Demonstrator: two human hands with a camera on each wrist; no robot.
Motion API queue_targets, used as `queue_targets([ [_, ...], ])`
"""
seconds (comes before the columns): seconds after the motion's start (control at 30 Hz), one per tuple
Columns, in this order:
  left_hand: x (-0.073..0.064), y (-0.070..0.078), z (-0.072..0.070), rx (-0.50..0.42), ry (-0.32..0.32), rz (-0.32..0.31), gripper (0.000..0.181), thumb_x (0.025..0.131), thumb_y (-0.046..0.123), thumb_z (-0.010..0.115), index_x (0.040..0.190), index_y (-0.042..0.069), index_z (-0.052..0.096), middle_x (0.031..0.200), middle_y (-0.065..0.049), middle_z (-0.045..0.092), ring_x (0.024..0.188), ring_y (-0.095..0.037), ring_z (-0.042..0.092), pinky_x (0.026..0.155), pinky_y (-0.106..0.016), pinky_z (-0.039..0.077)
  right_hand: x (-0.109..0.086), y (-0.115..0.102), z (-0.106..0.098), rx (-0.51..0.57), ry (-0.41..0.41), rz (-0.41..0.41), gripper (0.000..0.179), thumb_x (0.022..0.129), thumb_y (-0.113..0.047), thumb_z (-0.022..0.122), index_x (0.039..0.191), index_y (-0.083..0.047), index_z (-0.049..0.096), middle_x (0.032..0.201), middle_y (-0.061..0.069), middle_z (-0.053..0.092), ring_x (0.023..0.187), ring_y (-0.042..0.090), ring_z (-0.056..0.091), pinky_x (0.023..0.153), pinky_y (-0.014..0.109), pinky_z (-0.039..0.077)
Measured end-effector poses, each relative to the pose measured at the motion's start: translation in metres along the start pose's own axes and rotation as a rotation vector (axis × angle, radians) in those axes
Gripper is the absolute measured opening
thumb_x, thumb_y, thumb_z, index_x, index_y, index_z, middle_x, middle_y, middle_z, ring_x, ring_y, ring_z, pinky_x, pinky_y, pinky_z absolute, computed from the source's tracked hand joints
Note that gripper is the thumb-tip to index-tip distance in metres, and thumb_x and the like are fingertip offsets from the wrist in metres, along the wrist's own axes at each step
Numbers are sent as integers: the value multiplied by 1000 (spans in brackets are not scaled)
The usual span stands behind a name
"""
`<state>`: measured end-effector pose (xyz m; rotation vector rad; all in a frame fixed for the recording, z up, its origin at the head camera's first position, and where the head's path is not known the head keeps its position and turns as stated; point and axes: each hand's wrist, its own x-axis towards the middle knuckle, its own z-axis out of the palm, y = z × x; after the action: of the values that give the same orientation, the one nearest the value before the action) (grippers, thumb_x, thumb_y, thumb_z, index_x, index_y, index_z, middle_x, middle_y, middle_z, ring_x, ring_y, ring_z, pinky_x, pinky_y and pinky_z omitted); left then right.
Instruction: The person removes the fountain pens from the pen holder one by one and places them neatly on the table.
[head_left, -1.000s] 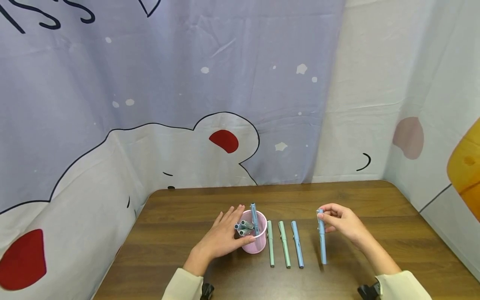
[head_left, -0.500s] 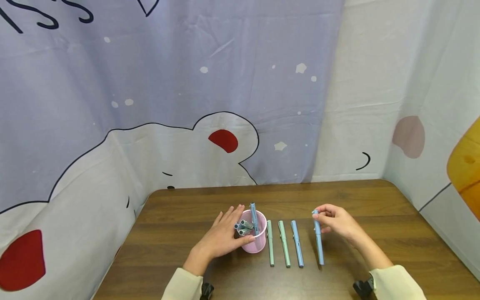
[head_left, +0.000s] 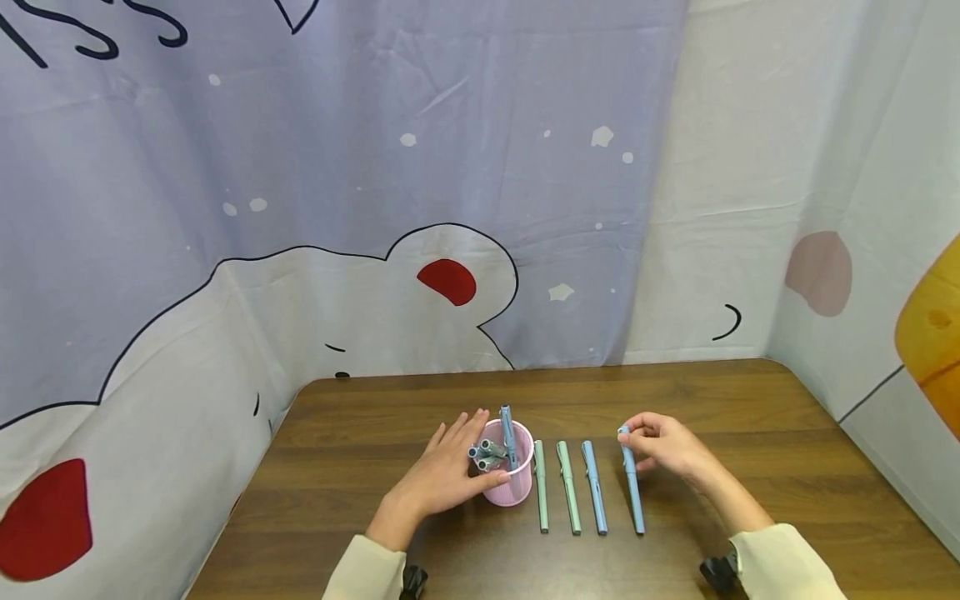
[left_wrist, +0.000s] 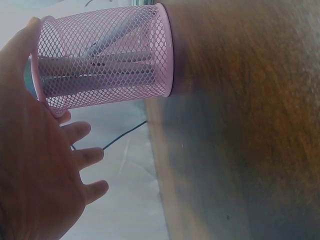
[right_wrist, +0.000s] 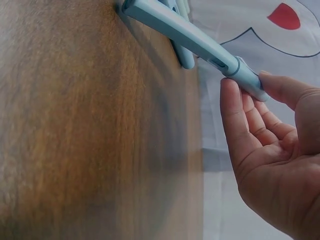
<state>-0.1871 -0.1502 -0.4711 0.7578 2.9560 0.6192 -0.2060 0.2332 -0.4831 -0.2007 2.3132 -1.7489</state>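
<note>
A pink mesh pen holder point(head_left: 508, 492) stands upright on the table with several pens point(head_left: 491, 454) in it. My left hand point(head_left: 442, 475) holds its rim between thumb and index finger; the other fingers point(left_wrist: 90, 157) stick out loosely, as the left wrist view shows. My right hand point(head_left: 671, 450) pinches a light blue pen point(head_left: 633, 492) at its capped end between thumb and fingertips. This pen slants, its far end down at or just above the table. Left of it lie a blue pen point(head_left: 595, 487) and two green pens, one point(head_left: 568, 487) beside the other point(head_left: 542, 487).
The brown wooden table point(head_left: 360, 433) reaches back to a printed cloth curtain point(head_left: 337, 167). A second cloth point(head_left: 885, 250) hangs along the right side. The laid-out pens form a row just right of the pen holder.
My right hand has moved left with the light blue pen and lowered its capped end, bringing it nearer the row. The left hand and pen holder have stayed put.
</note>
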Motion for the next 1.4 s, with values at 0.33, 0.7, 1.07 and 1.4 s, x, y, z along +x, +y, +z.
queue_targets([
  [0.33, -2, 0, 0, -15, -8, -11, 103, 86, 81, 49, 163, 18, 21, 168, 0, 24, 156, -24, 17, 124, -57, 13, 5, 5, 3, -19, -2, 13, 34, 96, -16, 71, 114, 10, 58, 89, 6, 64, 80, 17, 64, 69, 38, 62],
  [0.7, -1, 0, 0, -14, -10, -16, 103, 86, 82, 49, 163, 19, 21, 168, 2, 24, 156, -27, 18, 124, -57, 13, 12, 14, 6, -24, -4, 42, 27, 96, -10, 68, 110, 11, 58, 89, 7, 66, 77, 17, 64, 67, 36, 62],
  [1.07, 0, 0, 0, -7, -7, -15, 103, 86, 82, 49, 163, 20, 21, 168, 2, 24, 156, -25, 18, 124, -57, 14, 15, 18, 9, -63, 8, 112, 29, 95, -13, 71, 109, 9, 59, 85, 6, 66, 75, 18, 64, 65, 34, 62],
  [1.4, 1, -1, 1, -15, 5, 1, 103, 86, 81, 50, 163, 18, 22, 167, -1, 26, 155, -27, 19, 124, -57, 14, 16, 18, 12, -71, 21, 156, 24, 95, -11, 70, 105, 8, 60, 80, 6, 60, 70, 17, 60, 62, 32, 61],
])
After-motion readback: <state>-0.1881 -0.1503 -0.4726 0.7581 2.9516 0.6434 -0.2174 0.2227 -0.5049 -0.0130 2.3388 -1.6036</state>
